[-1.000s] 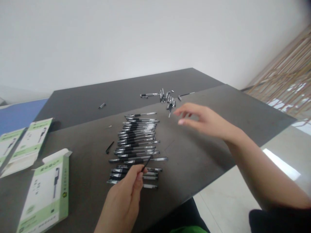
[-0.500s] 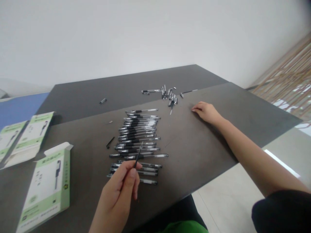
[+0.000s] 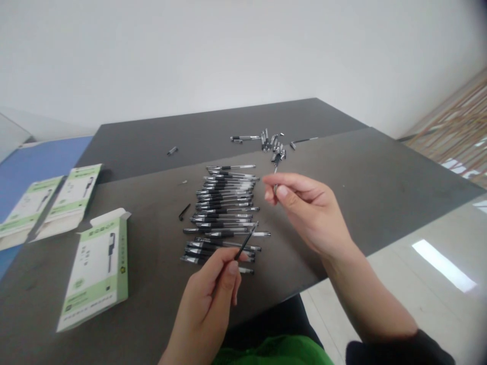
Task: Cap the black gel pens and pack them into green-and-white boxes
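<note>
Between the thumb and fingers of my left hand (image 3: 213, 291) is a slim black pen (image 3: 245, 244) with a pale, pointed end. It slants up and to the right, and its lower part is hidden in the grip. My right hand (image 3: 304, 205) is raised over the table, thumb and fingers pinched together. A small greyish bit shows at its fingertips, too small to name. Behind and below both hands lies a long stack of black gel pens (image 3: 224, 205), side by side. Past my right hand is a heap of pen caps and small pen parts (image 3: 274, 144).
On the left, an opened green-and-white pen box (image 3: 95, 268) lies near two more boxes (image 3: 74, 195) (image 3: 32, 205). A loose cap (image 3: 172, 150), a black piece (image 3: 184, 212) and a single pen (image 3: 245, 138) lie apart on the dark table (image 3: 152, 314).
My right hand has come in from the right side of the table towards my left hand, its fingers now pinched. My left hand still grips the slim pen. The view has shifted slightly.
</note>
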The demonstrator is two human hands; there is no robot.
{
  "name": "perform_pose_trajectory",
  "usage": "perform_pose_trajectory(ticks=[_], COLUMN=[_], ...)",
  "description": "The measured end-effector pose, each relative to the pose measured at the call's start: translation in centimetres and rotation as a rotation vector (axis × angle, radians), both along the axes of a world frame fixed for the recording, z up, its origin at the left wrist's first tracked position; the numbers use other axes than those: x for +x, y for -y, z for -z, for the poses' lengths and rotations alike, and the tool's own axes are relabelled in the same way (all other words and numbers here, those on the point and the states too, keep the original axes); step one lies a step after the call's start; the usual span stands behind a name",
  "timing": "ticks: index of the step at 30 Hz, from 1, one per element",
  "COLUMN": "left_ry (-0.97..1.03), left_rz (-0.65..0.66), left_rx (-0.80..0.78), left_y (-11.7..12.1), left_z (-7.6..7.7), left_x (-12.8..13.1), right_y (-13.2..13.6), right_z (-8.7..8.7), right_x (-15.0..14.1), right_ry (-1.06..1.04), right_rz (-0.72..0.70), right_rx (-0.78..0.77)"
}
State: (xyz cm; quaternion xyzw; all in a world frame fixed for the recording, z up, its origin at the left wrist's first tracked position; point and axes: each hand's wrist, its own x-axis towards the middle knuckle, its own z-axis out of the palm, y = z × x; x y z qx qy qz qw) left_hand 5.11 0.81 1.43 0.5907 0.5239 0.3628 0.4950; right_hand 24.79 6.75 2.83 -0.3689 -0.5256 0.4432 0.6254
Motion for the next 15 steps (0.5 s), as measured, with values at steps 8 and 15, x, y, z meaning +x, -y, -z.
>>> perform_pose_trajectory(ticks=[8,15], left_ry=[0.019,0.061], left_rz=[0.002,0.031], left_rx=[-0.007,0.006], left_y=[0.2,0.0], left_z=[0.2,0.6], left_x=[-0.6,-1.0], right_y=[1.2,1.9], right_z=[0.7,0.0], right_x=[-1.8,-2.0], right_ry=[-0.100,0.054], right_rz=[-0.132,-0.094], right_rx=[-0.044,-0.003])
